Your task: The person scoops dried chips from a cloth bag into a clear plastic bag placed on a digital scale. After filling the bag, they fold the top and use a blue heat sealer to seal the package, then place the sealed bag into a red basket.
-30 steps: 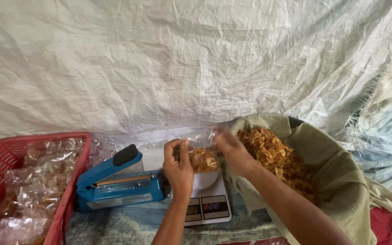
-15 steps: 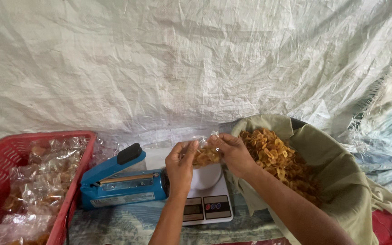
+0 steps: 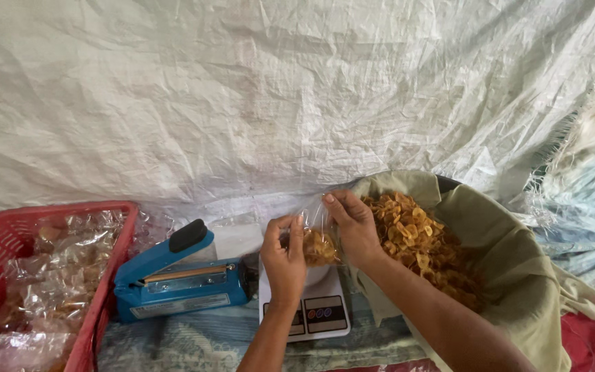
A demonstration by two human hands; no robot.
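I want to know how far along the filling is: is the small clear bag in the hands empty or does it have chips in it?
Partly filled: golden chips sit low in the clear bag, held by left hand and right hand.

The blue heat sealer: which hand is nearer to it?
The left hand. It holds the small clear bag of chips just right of the blue heat sealer; the right hand grips the bag's far side, farther from it.
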